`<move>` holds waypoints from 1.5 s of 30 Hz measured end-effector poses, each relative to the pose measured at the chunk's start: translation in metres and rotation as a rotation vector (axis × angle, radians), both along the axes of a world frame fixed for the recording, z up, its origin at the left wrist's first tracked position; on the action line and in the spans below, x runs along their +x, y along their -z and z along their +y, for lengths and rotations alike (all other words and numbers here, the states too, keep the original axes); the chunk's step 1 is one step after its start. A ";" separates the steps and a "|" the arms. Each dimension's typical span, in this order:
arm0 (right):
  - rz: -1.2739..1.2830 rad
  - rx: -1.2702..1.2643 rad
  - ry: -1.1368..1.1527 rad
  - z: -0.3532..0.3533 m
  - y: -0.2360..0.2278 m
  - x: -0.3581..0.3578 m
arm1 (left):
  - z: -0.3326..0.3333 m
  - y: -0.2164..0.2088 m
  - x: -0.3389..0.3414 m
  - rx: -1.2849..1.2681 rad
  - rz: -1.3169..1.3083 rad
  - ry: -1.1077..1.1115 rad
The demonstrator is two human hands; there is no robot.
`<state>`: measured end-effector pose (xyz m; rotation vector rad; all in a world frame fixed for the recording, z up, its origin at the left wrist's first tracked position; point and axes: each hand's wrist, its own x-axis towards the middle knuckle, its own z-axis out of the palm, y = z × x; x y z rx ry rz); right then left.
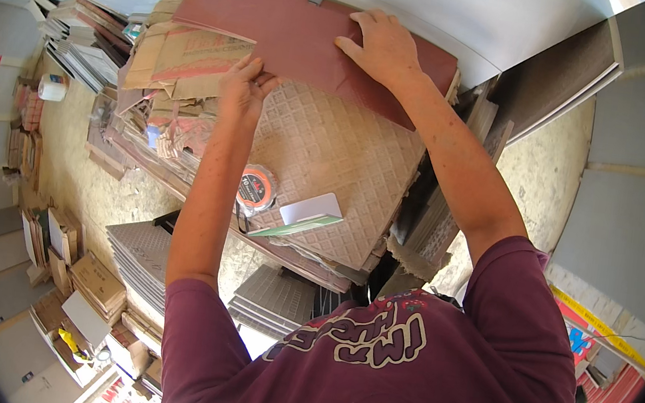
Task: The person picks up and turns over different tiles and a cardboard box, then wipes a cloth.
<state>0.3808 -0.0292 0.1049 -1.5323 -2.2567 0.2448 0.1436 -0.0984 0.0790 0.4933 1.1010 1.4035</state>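
A dark red tile [294, 41], cut with a notch and a stepped edge, lies across the far end of a stack. Its near left corner is pinched by my left hand [246, 86], the fingers curled at the edge. On top of the tile, toward its right part, rests my right hand [385, 48], thumb and fingers spread. Underneath is a tan tile with a ribbed square pattern [345, 148]. An orange and black tape measure [256, 188] sits on it near my left forearm, beside a folded white and green piece [311, 213].
Torn cardboard [187, 60] covers the stack's left side. A pale wall panel [475, 11] rises behind. Large dark boards [559, 77] lean at the right. Tile stacks [274, 300] stand on the floor near me, and cardboard boxes [96, 286] line the left.
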 end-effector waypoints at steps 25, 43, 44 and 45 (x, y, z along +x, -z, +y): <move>0.793 -0.801 0.180 0.024 0.018 0.004 | 0.016 0.026 -0.090 -0.119 -0.126 -0.403; 1.221 -1.063 0.134 0.009 0.010 -0.007 | 0.012 0.020 -0.050 -0.077 -0.145 -0.223; 1.246 -1.061 0.137 0.010 0.012 -0.008 | 0.007 0.015 -0.044 -0.078 -0.132 -0.153; 1.263 -1.072 0.127 0.009 0.011 -0.009 | 0.001 0.009 -0.038 -0.081 -0.116 -0.087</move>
